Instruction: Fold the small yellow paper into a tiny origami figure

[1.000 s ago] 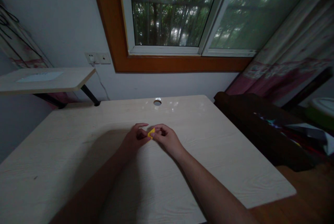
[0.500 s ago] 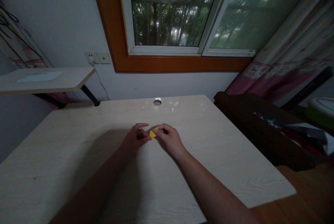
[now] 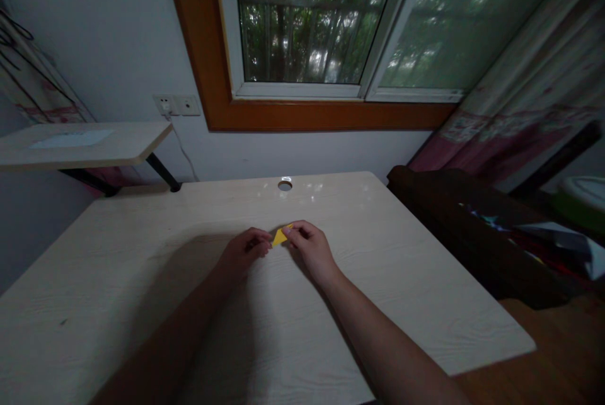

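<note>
A small yellow folded piece of paper (image 3: 279, 237) sits between my two hands, just above the pale wooden desk (image 3: 142, 279). My left hand (image 3: 243, 254) pinches its left end with curled fingers. My right hand (image 3: 309, 249) pinches its right end, fingers closed over it. Most of the paper is hidden by my fingertips. Both forearms reach in from the bottom of the view.
A round cable hole (image 3: 285, 185) lies at the desk's far edge, below the window (image 3: 312, 21). A second small table (image 3: 80, 143) stands at the left by a wall socket (image 3: 177, 104). Dark furniture with clutter (image 3: 496, 235) and a curtain (image 3: 529, 96) crowd the right side.
The yellow paper has turned and shifted slightly up and right between my fingers. My left forefinger, raised before, has curled down onto the paper.
</note>
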{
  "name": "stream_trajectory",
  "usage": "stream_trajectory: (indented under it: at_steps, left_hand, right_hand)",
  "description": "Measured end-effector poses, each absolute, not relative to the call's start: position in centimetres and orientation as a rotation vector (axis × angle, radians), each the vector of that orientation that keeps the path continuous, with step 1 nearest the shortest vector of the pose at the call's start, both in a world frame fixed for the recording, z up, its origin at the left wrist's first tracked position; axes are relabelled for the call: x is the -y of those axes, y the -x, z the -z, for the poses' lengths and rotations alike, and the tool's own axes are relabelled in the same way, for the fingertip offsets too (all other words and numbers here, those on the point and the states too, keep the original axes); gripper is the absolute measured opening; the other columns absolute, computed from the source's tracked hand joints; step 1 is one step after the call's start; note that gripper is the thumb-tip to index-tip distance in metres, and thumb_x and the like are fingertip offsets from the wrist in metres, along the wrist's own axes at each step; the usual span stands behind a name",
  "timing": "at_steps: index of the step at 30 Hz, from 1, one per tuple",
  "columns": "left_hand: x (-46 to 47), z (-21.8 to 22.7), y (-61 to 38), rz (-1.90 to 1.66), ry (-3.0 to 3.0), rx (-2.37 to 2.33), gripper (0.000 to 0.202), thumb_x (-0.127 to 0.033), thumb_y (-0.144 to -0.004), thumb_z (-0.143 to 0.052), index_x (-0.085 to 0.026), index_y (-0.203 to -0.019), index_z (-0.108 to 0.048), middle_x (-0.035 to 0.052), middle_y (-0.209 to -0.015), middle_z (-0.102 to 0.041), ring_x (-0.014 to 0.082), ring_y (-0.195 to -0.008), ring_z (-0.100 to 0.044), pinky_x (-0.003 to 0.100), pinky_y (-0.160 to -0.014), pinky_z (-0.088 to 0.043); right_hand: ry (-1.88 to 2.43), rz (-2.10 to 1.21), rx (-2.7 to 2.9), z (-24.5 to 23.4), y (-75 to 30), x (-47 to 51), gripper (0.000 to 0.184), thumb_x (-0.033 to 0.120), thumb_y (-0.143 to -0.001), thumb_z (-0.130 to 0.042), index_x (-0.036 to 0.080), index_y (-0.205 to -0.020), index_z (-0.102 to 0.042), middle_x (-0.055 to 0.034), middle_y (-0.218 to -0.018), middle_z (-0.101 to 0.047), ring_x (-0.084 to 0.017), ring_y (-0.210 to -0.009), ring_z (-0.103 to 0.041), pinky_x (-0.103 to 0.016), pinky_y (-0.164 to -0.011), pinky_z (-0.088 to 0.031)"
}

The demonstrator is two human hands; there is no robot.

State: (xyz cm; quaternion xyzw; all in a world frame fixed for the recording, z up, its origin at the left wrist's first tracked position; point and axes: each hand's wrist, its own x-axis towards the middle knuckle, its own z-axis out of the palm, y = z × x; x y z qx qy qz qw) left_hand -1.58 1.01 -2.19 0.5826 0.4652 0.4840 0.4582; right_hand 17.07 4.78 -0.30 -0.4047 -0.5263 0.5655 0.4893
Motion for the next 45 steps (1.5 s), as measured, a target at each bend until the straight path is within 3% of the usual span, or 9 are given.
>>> stream_trajectory:
  at_steps: [5,10,18,45]
  left_hand:
    - [-0.7,1.3,1.5,-1.037,-1.520,-1.247,0.023,-0.040,-0.082,-0.063,-0.017,-0.080,-0.068,0.0022,-0.075,-0.068,0.0154,-0.070,-0.060,0.025,-0.066,-0.045]
    - [-0.6,0.9,1.5,-0.994,-1.562,-1.310,0.021,-0.036,-0.081,-0.063,-0.018,-0.074,-0.069,0.0009,-0.071,-0.068,0.0156,-0.069,-0.060,0.025,-0.067,-0.044]
    - [-0.8,0.8,1.4,-1.111,-1.416,-1.348,0.020,-0.036,-0.080,-0.063,-0.018,-0.073,-0.066,-0.0001,-0.068,-0.065,0.0146,-0.066,-0.057,0.025,-0.065,-0.044]
    - [-0.7,0.7,1.3,-1.159,-1.417,-1.279,0.022,-0.036,-0.084,-0.058,-0.016,-0.078,-0.065,0.0016,-0.072,-0.065,0.0137,-0.066,-0.057,0.024,-0.065,-0.045]
  right_hand:
    - [0.963,-1.414,1.310,0.4,-16.8,-4.5,0.029,0.044,-0.069,-0.077,0.017,-0.077,-0.069,-0.0005,-0.066,-0.062,-0.012,-0.057,-0.051,-0.026,-0.055,-0.040]
    - [0.924,-1.445,1.336,0.5,-16.8,-4.5,0.026,0.042,-0.074,-0.074,0.017,-0.080,-0.069,-0.0005,-0.066,-0.063,-0.012,-0.058,-0.053,-0.026,-0.058,-0.041]
    - [0.917,-1.474,1.375,1.2,-16.9,-4.7,0.025,0.041,-0.078,-0.069,0.018,-0.085,-0.071,-0.0030,-0.076,-0.069,-0.012,-0.061,-0.055,-0.025,-0.060,-0.042]
    - [0.956,-1.455,1.356,1.2,-16.9,-4.8,0.021,0.035,-0.076,-0.068,0.014,-0.079,-0.070,-0.0027,-0.068,-0.066,-0.012,-0.057,-0.051,-0.025,-0.057,-0.038]
